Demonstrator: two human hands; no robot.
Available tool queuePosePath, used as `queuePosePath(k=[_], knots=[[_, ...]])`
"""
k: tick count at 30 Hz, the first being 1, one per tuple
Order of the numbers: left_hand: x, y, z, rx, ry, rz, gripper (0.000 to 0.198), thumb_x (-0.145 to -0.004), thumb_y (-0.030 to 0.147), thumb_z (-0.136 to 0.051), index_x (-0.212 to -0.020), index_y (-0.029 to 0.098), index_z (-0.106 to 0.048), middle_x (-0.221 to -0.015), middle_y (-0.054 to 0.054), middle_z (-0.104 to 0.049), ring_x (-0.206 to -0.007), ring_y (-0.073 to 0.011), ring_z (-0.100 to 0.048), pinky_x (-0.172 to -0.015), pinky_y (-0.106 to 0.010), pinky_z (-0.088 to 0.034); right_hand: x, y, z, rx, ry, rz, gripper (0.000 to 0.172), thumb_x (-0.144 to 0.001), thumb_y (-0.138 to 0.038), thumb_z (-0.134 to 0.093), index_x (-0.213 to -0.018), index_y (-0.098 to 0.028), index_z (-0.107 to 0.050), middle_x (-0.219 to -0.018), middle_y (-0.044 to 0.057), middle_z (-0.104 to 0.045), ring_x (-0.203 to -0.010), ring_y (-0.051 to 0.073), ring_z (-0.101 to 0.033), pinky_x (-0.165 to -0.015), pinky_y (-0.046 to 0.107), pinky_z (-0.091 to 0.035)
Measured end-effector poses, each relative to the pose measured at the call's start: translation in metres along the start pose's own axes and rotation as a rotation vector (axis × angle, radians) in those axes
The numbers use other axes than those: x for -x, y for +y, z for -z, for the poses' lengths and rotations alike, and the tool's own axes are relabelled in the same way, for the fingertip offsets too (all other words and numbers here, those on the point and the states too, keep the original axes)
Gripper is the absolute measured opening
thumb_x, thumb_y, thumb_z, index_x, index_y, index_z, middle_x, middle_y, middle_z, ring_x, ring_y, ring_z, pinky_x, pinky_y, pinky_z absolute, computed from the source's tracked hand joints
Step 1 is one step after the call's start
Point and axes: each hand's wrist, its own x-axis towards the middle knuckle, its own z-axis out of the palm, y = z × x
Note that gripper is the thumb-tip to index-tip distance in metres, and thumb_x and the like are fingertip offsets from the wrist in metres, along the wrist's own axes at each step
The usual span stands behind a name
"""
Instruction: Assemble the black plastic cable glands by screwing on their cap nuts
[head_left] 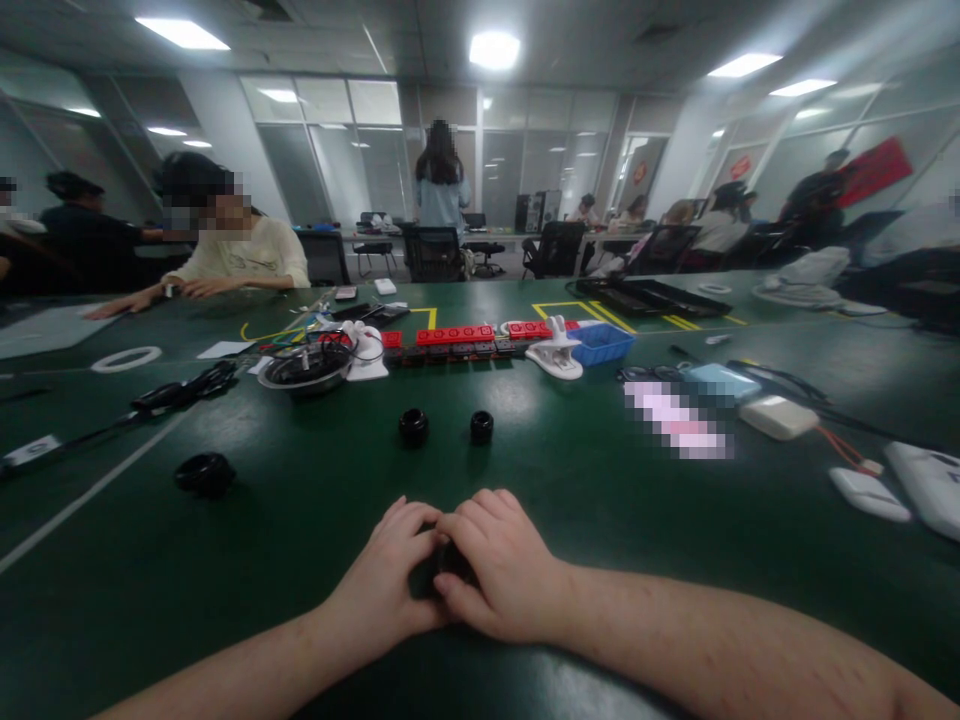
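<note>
Near the front of the green table (315, 530), my left hand (394, 565) and my right hand (499, 570) meet around a dark round part (456, 563). The fingers of both are curled about it and cover most of it, so its exact kind is hidden. Just beyond my hands stand two small black ring-shaped parts, one on the left (413, 427) and a slightly smaller one on the right (481, 428). A larger black ring-shaped part (205, 475) lies farther to the left.
Behind the rings, a metal bowl (304, 372) with black cable, red strips (455, 335), a white clip stand (556, 352) and a blue bin (602, 343) form a row. Cables (184, 388) lie left; a white box (778, 417) sits right. A person (240, 250) sits across the table.
</note>
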Motion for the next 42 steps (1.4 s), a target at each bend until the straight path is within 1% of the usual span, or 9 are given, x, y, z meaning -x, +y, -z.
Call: queuePosePath(k=[3, 7, 16, 19, 24, 27, 30, 33, 42], knots=[[0.0002, -0.006, -0.0035, -0.01, -0.011, -0.01, 0.033, -0.061, 0.026, -0.065, -0.093, 0.023, -0.058, -0.099, -0.002, -0.054, -0.097, -0.0229, -0.049, -0.101, -0.05, -0.021, 0.0011, 0.0021, -0.0022, -0.024, 0.027, 0.035, 0.028, -0.076, -0.036, -0.045, -0.091, -0.014, -0.053, -0.082, 0.006, -0.056, -0.073, 0.019, -0.042, -0.066, 0.033, -0.03], [0.0009, -0.0101, -0.0069, -0.023, 0.014, -0.018, 0.039, -0.059, 0.024, -0.064, -0.097, 0.024, -0.056, -0.1, -0.003, -0.053, -0.097, -0.0228, -0.049, -0.101, -0.051, -0.021, 0.0018, 0.005, -0.0044, -0.067, 0.051, 0.099, 0.029, -0.078, -0.035, -0.042, -0.094, -0.014, -0.054, -0.083, 0.007, -0.057, -0.074, 0.018, -0.043, -0.067, 0.032, -0.03], [0.0012, -0.0057, -0.005, -0.018, 0.011, -0.003, 0.034, -0.059, 0.027, -0.065, -0.093, 0.025, -0.059, -0.101, -0.002, -0.054, -0.098, -0.0225, -0.049, -0.102, -0.051, -0.021, 0.0017, 0.0026, 0.0021, -0.143, 0.06, 0.213, 0.032, -0.077, -0.025, -0.033, -0.1, -0.013, -0.052, -0.083, 0.006, -0.058, -0.073, 0.019, -0.043, -0.068, 0.034, -0.031], [0.0013, -0.0055, -0.0046, -0.018, -0.004, 0.004, 0.036, -0.058, 0.027, -0.066, -0.094, 0.024, -0.059, -0.101, -0.002, -0.053, -0.099, -0.0227, -0.048, -0.102, -0.051, -0.02, 0.0018, 0.0024, 0.0008, -0.148, 0.049, 0.241, 0.028, -0.078, -0.029, -0.035, -0.095, -0.015, -0.052, -0.08, 0.005, -0.057, -0.072, 0.018, -0.042, -0.067, 0.033, -0.031], [0.0011, -0.003, -0.0025, -0.016, -0.015, 0.019, 0.035, -0.059, 0.024, -0.064, -0.093, 0.024, -0.059, -0.1, -0.002, -0.053, -0.098, -0.0223, -0.049, -0.102, -0.05, -0.021, 0.0013, 0.0035, -0.0006, -0.082, -0.014, 0.275, 0.019, -0.077, -0.026, -0.04, -0.087, -0.016, -0.053, -0.091, 0.005, -0.059, -0.076, 0.018, -0.042, -0.068, 0.033, -0.032], [0.0012, -0.0041, -0.0031, -0.016, -0.007, 0.012, 0.036, -0.058, 0.024, -0.064, -0.094, 0.024, -0.059, -0.1, -0.002, -0.054, -0.098, -0.0228, -0.049, -0.102, -0.05, -0.021, 0.0022, 0.0031, -0.0004, -0.089, -0.033, 0.265, 0.025, -0.078, -0.026, -0.04, -0.097, -0.015, -0.052, -0.095, 0.007, -0.057, -0.079, 0.018, -0.043, -0.07, 0.033, -0.034], [0.0014, -0.0075, -0.0049, -0.015, 0.002, -0.006, 0.038, -0.06, 0.024, -0.063, -0.098, 0.025, -0.057, -0.102, -0.002, -0.054, -0.099, -0.0231, -0.048, -0.102, -0.051, -0.021, 0.0037, 0.0019, -0.0008, -0.102, -0.017, 0.191, 0.032, -0.078, -0.027, -0.04, -0.105, -0.013, -0.05, -0.099, 0.009, -0.054, -0.082, 0.02, -0.043, -0.072, 0.034, -0.035], [0.0013, -0.0093, -0.0054, -0.03, 0.0, 0.0, 0.037, -0.061, 0.023, -0.062, -0.097, 0.025, -0.057, -0.103, -0.003, -0.054, -0.1, -0.0233, -0.048, -0.102, -0.051, -0.02, 0.0041, 0.0012, -0.0013, -0.081, -0.028, 0.127, 0.032, -0.078, -0.029, -0.042, -0.103, -0.013, -0.052, -0.099, 0.01, -0.054, -0.081, 0.021, -0.042, -0.071, 0.035, -0.035], [0.0009, -0.0081, -0.0053, -0.045, -0.012, 0.015, 0.037, -0.06, 0.021, -0.062, -0.096, 0.024, -0.057, -0.103, -0.003, -0.053, -0.1, -0.023, -0.048, -0.102, -0.05, -0.02, 0.002, 0.0012, -0.0006, -0.034, -0.06, 0.145, 0.03, -0.078, -0.029, -0.043, -0.101, -0.013, -0.053, -0.095, 0.009, -0.056, -0.078, 0.02, -0.043, -0.069, 0.034, -0.034]])
